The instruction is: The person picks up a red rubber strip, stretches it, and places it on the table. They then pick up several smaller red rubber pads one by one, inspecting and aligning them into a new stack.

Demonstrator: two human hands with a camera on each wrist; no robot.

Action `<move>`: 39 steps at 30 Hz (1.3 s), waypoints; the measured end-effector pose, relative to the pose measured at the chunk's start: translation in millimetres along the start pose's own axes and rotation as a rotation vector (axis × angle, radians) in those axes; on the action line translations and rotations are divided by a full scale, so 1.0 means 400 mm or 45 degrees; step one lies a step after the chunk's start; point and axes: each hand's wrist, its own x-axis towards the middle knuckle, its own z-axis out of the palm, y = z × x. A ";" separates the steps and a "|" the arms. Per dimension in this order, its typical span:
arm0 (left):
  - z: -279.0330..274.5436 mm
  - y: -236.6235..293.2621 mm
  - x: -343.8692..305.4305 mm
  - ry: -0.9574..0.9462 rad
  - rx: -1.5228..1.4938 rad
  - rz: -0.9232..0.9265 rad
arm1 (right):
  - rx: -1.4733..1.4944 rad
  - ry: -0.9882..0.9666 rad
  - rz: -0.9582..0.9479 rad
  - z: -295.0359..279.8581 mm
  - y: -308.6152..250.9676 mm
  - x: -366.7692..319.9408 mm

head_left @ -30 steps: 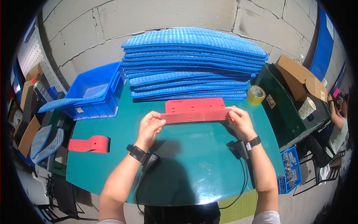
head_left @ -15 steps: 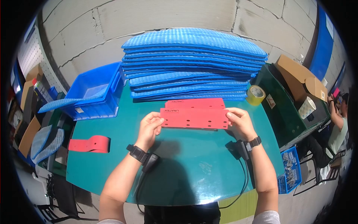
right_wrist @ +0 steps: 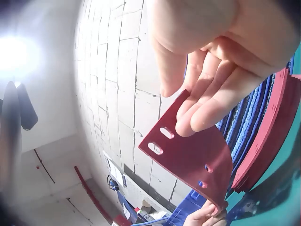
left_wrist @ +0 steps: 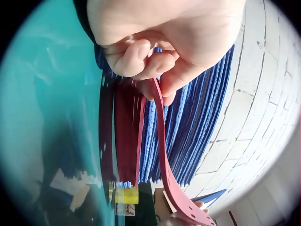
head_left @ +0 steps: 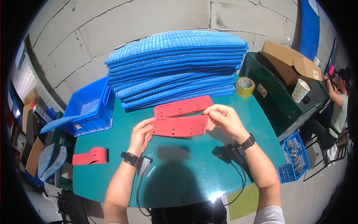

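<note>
A red rubber strip (head_left: pixel 179 127) with slotted holes and small printing is held up between both hands over the green table. My left hand (head_left: pixel 140 137) pinches its left end between thumb and fingers. At the other end, my right hand (head_left: pixel 226 121) grips the upper corner, its fingers lying on the strip (right_wrist: pixel 188 146) in the right wrist view. The strip bows along its length, as the left wrist view also shows. Just behind it lies a pile of similar red strips (head_left: pixel 182 106), partly covered by the held one in the head view.
Blue mop pads (head_left: pixel 175 71) stand in a tall stack at the back. A blue bin (head_left: pixel 89 112) is at the left, a looped red strip (head_left: pixel 91 156) in front of it. Tape (head_left: pixel 245 86) sits right of the stack, beside a green cabinet (head_left: pixel 264 97). A person (head_left: pixel 337 100) sits far right.
The strip tipped up from nearly edge-on to show its printed face, then bowed and slanted, its right end higher. My right hand has moved left and up. The head view has turned slightly.
</note>
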 end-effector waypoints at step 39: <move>-0.032 -0.029 0.021 -0.180 -0.264 0.235 | 0.040 0.032 -0.087 -0.104 0.107 0.048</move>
